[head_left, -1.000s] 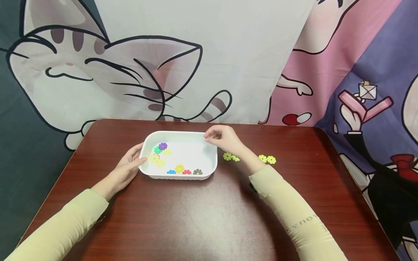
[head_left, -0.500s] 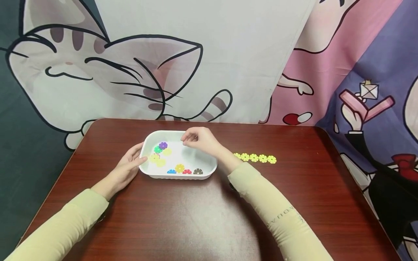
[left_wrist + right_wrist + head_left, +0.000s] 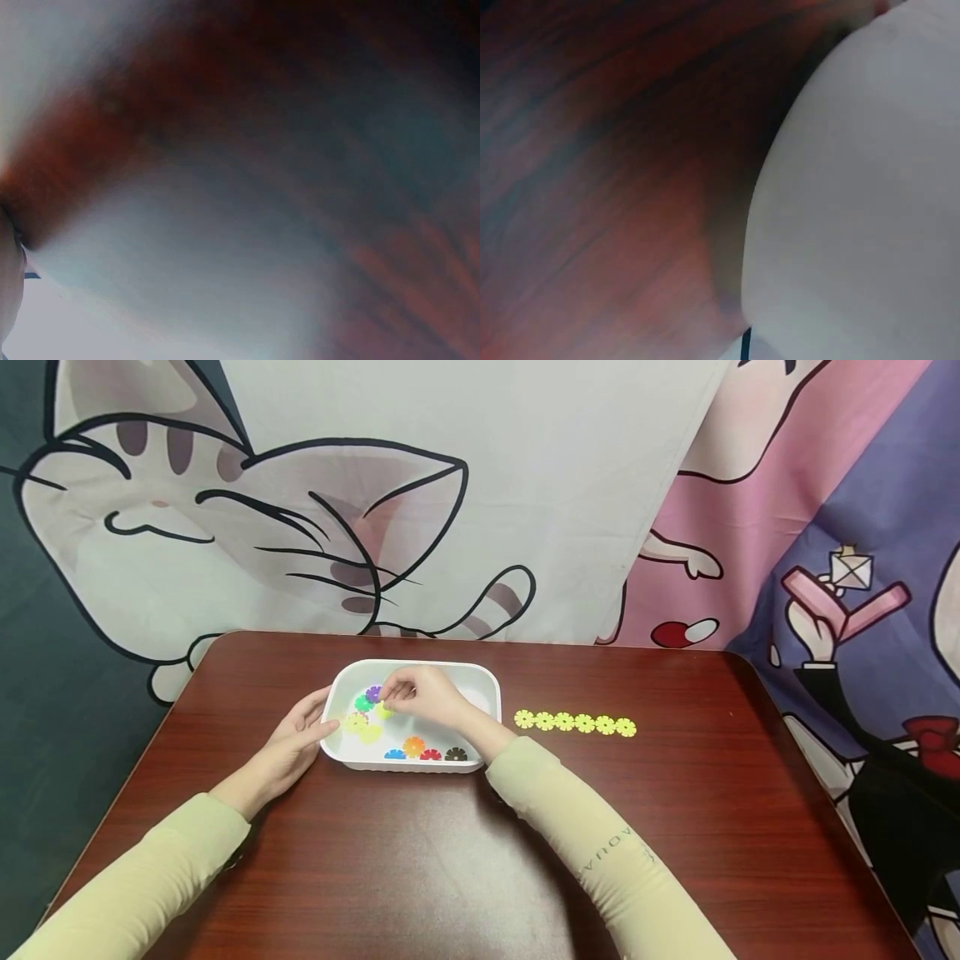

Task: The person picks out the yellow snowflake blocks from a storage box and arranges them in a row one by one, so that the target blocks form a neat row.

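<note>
My left hand (image 3: 288, 747) grips the left end of a white plastic tray (image 3: 491, 710), thumb over the rim and fingers along the outer wall. My right hand (image 3: 427, 695) reaches into the tray with bent fingers, the fingertips right at a yellow flower-shaped disc (image 3: 384, 712). Beside it lie a purple disc (image 3: 372, 693) and a green disc (image 3: 363, 702). More yellow discs (image 3: 371, 733) are at the tray's left side. Whether the right fingers pinch the disc I cannot tell. Both wrist views are blurred and show neither hand's fingertips.
Along the tray's near wall are a blue disc (image 3: 395, 754), an orange disc (image 3: 414, 746), a red disc (image 3: 431, 754) and a black disc (image 3: 455, 754). A straight row of yellow flower discs (image 3: 584, 723) lies on the brown table (image 3: 450, 860), right of the tray.
My right hand has moved left from the tray's right rim to the yellow disc inside. The row of yellow discs has come into full view. The left hand and tray have stayed put.
</note>
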The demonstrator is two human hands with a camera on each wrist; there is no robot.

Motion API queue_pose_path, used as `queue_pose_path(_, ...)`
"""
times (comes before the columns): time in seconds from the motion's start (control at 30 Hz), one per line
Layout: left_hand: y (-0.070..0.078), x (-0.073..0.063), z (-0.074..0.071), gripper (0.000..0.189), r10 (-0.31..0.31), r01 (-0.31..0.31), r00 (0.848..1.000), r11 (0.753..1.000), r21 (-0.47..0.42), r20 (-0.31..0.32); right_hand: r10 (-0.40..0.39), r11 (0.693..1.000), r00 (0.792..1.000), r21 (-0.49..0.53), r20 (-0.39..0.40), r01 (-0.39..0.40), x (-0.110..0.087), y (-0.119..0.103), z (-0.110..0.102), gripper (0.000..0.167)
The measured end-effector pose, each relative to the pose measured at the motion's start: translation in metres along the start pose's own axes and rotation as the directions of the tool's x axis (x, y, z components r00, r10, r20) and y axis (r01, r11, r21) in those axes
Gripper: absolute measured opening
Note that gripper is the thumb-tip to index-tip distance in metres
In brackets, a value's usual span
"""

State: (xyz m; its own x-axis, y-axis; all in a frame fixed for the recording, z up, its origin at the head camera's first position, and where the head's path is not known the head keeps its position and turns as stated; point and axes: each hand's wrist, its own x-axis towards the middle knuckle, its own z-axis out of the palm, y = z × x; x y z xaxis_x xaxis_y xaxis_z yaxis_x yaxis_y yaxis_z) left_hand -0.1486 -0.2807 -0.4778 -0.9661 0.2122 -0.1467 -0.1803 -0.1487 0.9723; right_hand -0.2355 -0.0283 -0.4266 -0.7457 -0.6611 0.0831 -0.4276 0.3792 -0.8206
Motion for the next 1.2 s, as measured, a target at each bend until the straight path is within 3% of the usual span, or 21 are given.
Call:
queue_pose_path(0.53, 0.002, 0.0, 0.001, 0.074, -0.024, 0.024, 1.0, 0.999, 0.024, -0.004, 0.006, 0.999, 0.991, -0.053, 0.134, 0.001, 0.013, -0.004, 0.029, 0.008)
queue_pose_path(0.93, 0.002, -0.001, 0.0, 0.069, -0.014, 0.014, 1.0, 1.0, 0.009, 0.002, 0.085, 0.992, 0.984, -0.104, 0.159, -0.068, 0.016, 0.004, 0.037, 0.014)
queue_pose_path(1.2, 0.002, -0.001, 0.0, 0.065, -0.005, 0.005, 1.0, 1.0, -0.01, -0.003, 0.09, 0.978, 0.978, -0.203, 0.189, -0.05, 0.017, 0.005, 0.038, 0.022)
